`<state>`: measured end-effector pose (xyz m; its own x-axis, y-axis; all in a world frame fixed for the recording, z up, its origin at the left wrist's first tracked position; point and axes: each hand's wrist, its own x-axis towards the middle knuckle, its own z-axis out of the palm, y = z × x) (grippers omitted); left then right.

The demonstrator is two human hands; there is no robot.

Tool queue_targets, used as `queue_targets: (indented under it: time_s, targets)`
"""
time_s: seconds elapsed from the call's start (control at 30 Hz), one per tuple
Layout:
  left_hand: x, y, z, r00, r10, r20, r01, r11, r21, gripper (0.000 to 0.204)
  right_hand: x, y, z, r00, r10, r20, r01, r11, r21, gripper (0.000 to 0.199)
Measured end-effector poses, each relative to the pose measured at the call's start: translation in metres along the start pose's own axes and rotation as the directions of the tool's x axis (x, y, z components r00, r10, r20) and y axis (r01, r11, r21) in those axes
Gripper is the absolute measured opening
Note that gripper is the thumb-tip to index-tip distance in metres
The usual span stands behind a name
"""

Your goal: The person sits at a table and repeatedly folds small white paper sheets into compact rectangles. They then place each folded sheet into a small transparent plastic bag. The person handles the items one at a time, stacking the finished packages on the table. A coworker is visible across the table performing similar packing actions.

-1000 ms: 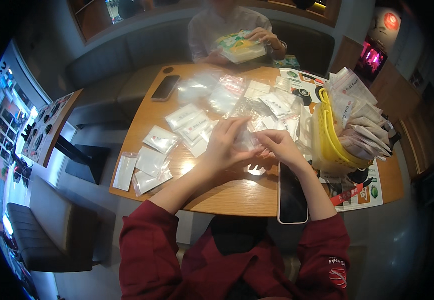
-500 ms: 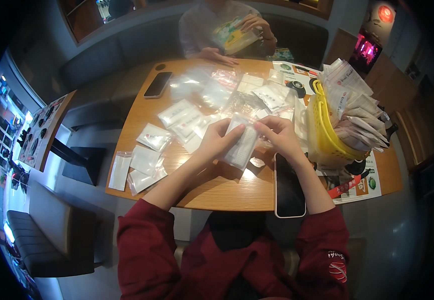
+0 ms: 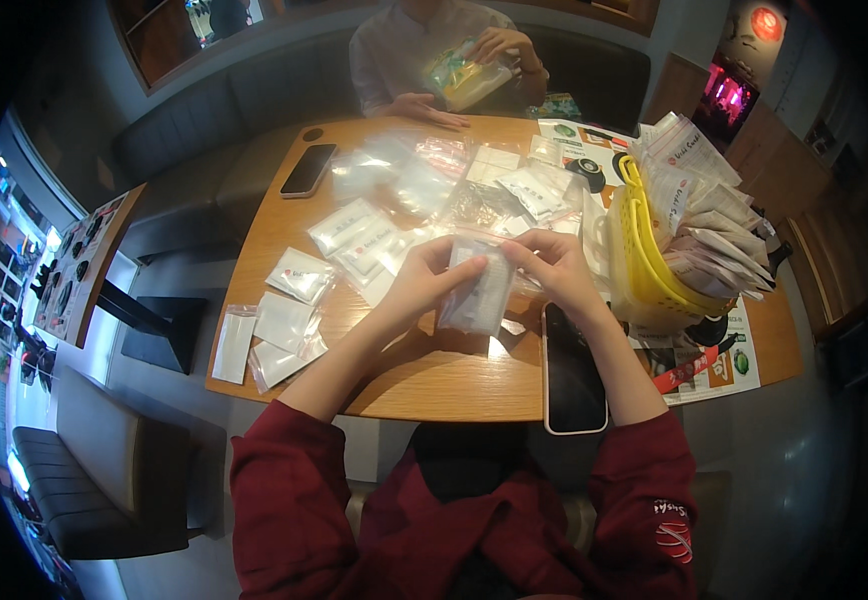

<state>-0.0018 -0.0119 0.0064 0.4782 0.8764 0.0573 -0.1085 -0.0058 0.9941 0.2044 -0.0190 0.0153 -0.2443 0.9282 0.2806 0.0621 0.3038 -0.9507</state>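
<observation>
Over the near part of the wooden table I hold a small clear zip bag (image 3: 477, 303) with something white and folded inside. My left hand (image 3: 428, 280) pinches its left side, thumb lying across the front. My right hand (image 3: 560, 266) is closed on its upper right edge by the zip strip. Loose white packets (image 3: 354, 235) lie beyond my left hand, and several filled clear bags (image 3: 288, 322) are at the table's left. Flat clear bags (image 3: 399, 180) spread behind my hands. A dark phone (image 3: 574, 375) rests beneath my right forearm.
A yellow basket (image 3: 636, 265) full of filled packets stands at the right on printed paper sheets (image 3: 744, 350). Another phone (image 3: 309, 170) lies at the far left. Across the table (image 3: 434, 385) a person (image 3: 434, 60) holds a green and yellow package (image 3: 469, 80).
The bag stands a little straighter between my hands, and its zip edge shows more plainly. My grip stays on it. The view has shifted slightly.
</observation>
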Motion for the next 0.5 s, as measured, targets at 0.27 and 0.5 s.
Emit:
queue_targets:
  time_s: [0.27, 0.5]
  targets:
    - [-0.0023, 0.0037, 0.0031, 0.999, -0.002, -0.050, 0.004, 1.000, 0.031, 0.034, 0.0003, -0.0010, -0.0049, 1.000, 0.005, -0.012, -0.007, 0.989, -0.145, 0.021]
    - [-0.0043, 0.0086, 0.0069, 0.982, 0.032, -0.186, -0.032, 0.999, 0.004, 0.028, 0.0007, -0.0019, -0.0004, 1.000, 0.024, -0.008, -0.024, 0.999, -0.026, 0.022]
